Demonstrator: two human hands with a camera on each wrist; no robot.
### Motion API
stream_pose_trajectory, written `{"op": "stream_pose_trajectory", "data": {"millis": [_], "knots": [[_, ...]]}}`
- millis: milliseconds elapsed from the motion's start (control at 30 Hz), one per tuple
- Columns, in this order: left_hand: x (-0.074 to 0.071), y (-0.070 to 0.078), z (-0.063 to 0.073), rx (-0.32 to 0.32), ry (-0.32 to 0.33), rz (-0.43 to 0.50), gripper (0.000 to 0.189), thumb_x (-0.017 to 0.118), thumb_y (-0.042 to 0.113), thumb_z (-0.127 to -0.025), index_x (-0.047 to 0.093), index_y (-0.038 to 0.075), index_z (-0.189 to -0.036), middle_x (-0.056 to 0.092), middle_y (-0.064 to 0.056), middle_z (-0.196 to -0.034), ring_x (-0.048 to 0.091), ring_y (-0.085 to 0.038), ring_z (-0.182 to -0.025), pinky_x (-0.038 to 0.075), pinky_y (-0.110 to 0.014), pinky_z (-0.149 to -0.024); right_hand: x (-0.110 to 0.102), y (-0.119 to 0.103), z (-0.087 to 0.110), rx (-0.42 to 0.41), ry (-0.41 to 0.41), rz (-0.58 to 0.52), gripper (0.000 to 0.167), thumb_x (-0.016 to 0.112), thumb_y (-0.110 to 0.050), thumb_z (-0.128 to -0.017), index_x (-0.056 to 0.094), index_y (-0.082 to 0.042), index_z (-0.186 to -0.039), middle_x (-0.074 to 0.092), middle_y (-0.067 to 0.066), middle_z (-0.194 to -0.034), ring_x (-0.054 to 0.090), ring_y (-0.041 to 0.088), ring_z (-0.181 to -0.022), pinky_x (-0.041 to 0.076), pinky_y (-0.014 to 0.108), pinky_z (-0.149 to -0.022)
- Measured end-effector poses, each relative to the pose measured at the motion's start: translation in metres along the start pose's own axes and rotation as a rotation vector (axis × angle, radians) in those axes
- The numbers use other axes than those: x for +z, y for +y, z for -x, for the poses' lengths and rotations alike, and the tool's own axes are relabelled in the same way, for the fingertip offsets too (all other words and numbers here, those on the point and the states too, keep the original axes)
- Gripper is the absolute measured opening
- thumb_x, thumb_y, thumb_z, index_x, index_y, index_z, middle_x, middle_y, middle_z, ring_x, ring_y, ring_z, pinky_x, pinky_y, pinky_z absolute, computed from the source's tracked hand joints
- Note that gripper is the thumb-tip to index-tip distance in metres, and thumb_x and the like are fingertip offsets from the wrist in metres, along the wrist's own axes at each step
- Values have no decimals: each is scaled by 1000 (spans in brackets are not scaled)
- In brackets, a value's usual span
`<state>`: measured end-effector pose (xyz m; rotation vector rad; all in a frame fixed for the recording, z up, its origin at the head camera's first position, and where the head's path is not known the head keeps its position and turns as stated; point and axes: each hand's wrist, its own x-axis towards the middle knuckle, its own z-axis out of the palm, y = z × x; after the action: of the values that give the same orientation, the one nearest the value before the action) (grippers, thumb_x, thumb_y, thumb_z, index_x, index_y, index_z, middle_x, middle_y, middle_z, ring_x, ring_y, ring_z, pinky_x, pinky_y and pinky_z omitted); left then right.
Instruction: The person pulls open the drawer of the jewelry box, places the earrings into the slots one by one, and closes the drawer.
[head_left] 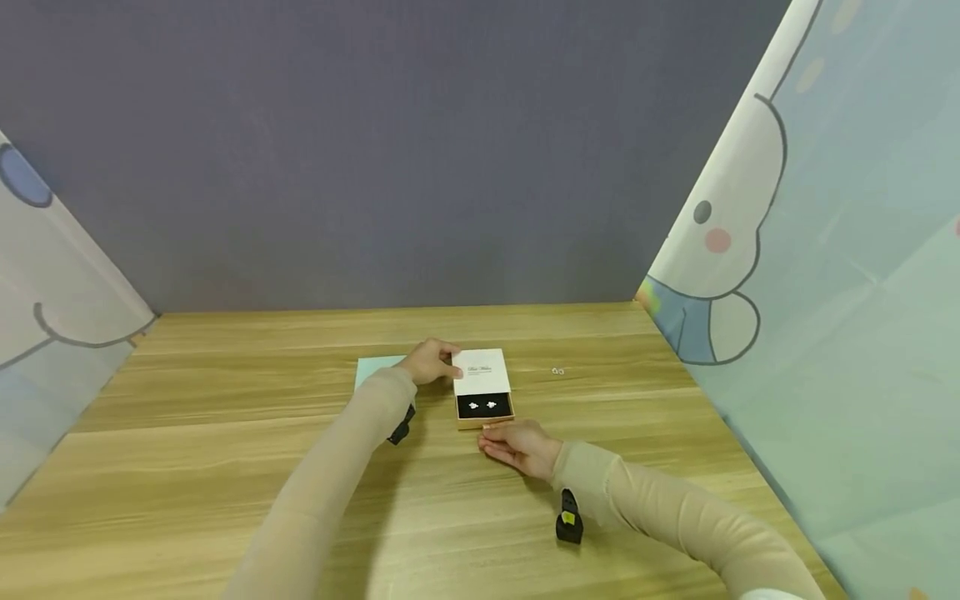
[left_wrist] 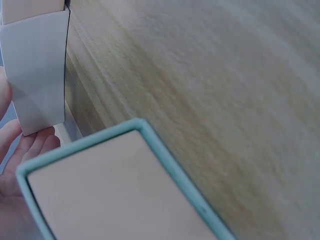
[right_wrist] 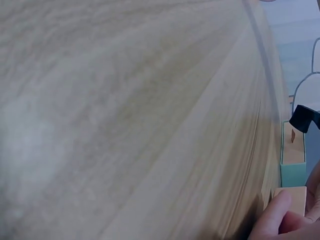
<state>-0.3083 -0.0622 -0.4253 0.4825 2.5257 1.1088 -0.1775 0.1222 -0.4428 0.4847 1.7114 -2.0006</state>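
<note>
wooden tabletop (head_left: 187,467), left hand (head_left: 430,364) in curled pinch on white sleeve (head_left: 483,379), right hand (head_left: 525,448) likewise on drawer (head_left: 471,423)

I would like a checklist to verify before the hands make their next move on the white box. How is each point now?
1. Left hand grips the white printed rectangular sleeve: ok.
2. Right hand is at the front edge of the shallow golden tray: ok.
3. Two small silver ornaments sit on the tray's flat black insert: ok.
4. Those ornaments are fastened firmly: cannot tell.
5. Sleeve covers the tray fully: not ok; the ornament end is exposed.
6. Tiny silver pieces lie apart from both hands, on the brown wooden table: ok.
</note>
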Motion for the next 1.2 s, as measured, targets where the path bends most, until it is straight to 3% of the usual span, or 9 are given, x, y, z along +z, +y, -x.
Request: {"op": "stream_pose_trajectory", "data": {"millis": [400, 833, 1200], "knots": [[2, 1, 2, -5, 6, 15, 60, 71, 19, -80, 48, 2, -133, 48, -15, -136, 43, -29, -126, 36, -40, -106, 0, -2, -3, -4, -7, 25, 26, 54, 5, -88, 55, 14, -112, 68, 7, -78, 65, 10, -68, 55, 19, -69], [0, 5, 2, -16, -4, 16, 61, 71, 20, -81, 47, 4, -134, 46, -13, -138, 42, -29, -127, 36, -42, -106, 1, -13, -16, -23, -12, 19, 26, 54, 3, -89, 55, 13, -113, 68, 8, -78, 64, 10, -67, 55, 17, -68], [0, 5, 0, -29, -6, 5, 60, 71, 20, -81, 48, 5, -134, 46, -12, -137, 42, -29, -127, 37, -41, -105, 3, -22, -30, 0, 32, 0, 24, 54, 4, -89, 57, 11, -111, 67, 7, -75, 64, 9, -65, 54, 16, -64]]}}
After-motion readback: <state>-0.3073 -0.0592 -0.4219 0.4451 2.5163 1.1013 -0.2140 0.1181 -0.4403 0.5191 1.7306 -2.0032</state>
